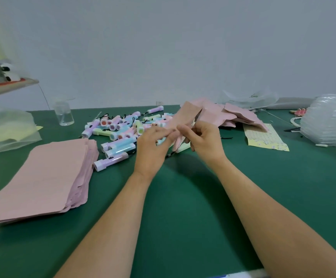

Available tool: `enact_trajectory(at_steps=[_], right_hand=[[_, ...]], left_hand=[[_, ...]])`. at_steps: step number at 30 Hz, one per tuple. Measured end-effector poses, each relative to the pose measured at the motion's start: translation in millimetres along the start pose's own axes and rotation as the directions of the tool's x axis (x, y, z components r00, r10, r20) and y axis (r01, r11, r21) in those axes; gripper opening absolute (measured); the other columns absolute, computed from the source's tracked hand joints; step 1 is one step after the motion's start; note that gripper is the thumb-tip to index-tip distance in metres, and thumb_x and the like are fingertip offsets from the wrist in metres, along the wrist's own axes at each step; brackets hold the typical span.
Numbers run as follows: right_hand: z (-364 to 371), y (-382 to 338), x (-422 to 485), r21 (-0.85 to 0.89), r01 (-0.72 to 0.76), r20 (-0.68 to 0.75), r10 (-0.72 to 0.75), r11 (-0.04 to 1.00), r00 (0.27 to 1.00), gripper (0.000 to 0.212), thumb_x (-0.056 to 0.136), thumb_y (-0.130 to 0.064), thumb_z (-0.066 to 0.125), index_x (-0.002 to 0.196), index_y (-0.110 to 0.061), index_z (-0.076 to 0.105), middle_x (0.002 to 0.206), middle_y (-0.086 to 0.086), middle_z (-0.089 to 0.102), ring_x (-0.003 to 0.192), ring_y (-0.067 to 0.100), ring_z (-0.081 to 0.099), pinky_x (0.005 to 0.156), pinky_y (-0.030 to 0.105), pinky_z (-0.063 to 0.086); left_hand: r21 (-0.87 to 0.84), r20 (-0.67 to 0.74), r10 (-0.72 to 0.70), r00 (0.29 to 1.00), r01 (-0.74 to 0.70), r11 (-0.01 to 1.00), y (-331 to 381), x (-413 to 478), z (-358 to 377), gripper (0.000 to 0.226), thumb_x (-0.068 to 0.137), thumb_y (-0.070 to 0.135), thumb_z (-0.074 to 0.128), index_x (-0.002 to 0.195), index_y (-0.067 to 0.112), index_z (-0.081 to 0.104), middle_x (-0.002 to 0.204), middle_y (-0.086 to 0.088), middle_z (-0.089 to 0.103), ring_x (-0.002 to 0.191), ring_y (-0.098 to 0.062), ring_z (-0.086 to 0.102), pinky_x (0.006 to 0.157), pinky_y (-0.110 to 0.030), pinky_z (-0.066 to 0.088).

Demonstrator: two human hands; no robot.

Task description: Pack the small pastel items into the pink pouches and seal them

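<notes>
**Pouch pinched at lower end**

The pink pouch is pinched at its lower end by the right hand and the left hand. Its long axis rises away from the grip. A pale yellow flashlight shows just beneath; how far it is inserted is hidden by the fingers.

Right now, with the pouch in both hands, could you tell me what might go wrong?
1. The left hand and right hand hold the pouch at its lower end only, so the pale item showing under them may slip out before sealing.
2. The loose pile of pastel items lies behind the left hand; a sweep could scatter them.
</notes>
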State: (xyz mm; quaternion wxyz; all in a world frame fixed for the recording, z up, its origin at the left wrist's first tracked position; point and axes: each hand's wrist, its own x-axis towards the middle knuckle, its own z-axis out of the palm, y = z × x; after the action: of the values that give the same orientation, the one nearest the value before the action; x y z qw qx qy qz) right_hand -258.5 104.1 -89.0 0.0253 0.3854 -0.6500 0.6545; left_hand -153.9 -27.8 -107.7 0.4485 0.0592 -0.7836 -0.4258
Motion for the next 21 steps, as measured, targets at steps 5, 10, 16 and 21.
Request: enact_trajectory(at_steps=[5,10,16,21], right_hand=[[-3,-3,4,-0.06,0.065,-0.01,-0.065,0.996,0.998,0.038,0.092,-0.037,0.077,0.07,-0.007,0.068,0.057,0.009,0.064,0.045,0.01,0.046,0.046,0.029,0.037],[-1,4,6,-0.189,0.161,0.016,-0.161,0.969,0.987,0.052,0.089,-0.051,0.075,0.06,-0.012,0.057,0.055,0.014,0.058,0.05,0.021,0.042,0.049,0.041,0.039],[1,2,4,-0.364,0.223,0.03,-0.228,0.904,0.973,0.053,0.086,-0.064,0.063,0.06,-0.022,0.046,0.049,-0.012,0.04,0.05,0.01,0.032,0.048,0.022,0.029],[0,-4,3,-0.438,0.297,0.104,-0.28,0.848,0.954,0.052,0.088,-0.052,0.07,0.062,-0.015,0.044,0.05,-0.007,0.041,0.051,0.014,0.03,0.048,0.032,0.03]], left_hand=[[-0.298,0.192,-0.055,0.98,0.112,0.948,13,-3,-2,0.023,0.1,0.034,0.074,0.089,0.016,0.084,0.086,-0.009,0.08,0.091,-0.029,0.077,0.095,-0.036,0.056],[-0.393,0.359,-0.139,0.923,0.285,0.874,16,-3,-7,0.017,0.096,0.018,0.078,0.111,0.012,0.083,0.094,-0.019,0.08,0.094,-0.035,0.079,0.082,-0.029,0.063],[-0.387,0.342,-0.22,0.913,0.351,0.853,12,-6,-4,0.019,0.102,0.019,0.069,0.116,0.012,0.081,0.093,-0.014,0.08,0.087,-0.025,0.078,0.08,-0.032,0.064],[-0.312,0.16,-0.248,0.955,0.287,0.906,11,-6,1,0.018,0.106,0.013,0.062,0.109,0.016,0.079,0.086,-0.003,0.08,0.081,-0.017,0.077,0.073,-0.033,0.066]])
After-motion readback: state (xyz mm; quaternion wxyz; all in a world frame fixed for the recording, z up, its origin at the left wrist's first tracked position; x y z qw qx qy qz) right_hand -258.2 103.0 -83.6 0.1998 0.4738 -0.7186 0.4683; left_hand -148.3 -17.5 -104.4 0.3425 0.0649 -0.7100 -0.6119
